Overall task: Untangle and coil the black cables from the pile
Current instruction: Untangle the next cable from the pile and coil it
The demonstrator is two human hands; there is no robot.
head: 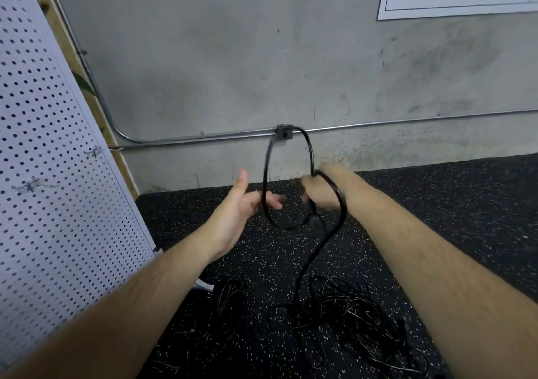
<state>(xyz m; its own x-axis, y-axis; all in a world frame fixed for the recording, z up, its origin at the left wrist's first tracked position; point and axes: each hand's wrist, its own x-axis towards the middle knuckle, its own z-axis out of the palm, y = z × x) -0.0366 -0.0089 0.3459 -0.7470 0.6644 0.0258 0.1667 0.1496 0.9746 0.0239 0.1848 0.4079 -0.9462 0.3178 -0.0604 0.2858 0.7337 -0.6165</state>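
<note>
My right hand [318,193] grips a thick black cable [310,151] that stands up as one tall loop in front of the wall. Its plug end [316,222] hangs just below my fist, and the rest of the cable runs down to the tangled pile of black cables [349,314] on the floor. My left hand [247,204] is held out to the left of the loop with the thumb up and fingers spread; the loop's left side passes in front of its fingertips. A smaller bundle of black cable [230,294] lies left of the pile.
A white pegboard panel [52,160] with metal hooks leans at the left. A grey concrete wall carries a metal conduit [203,137] and a small junction box [283,132]. The floor is black speckled rubber [436,204]. A white object [203,285] lies near the pegboard's foot.
</note>
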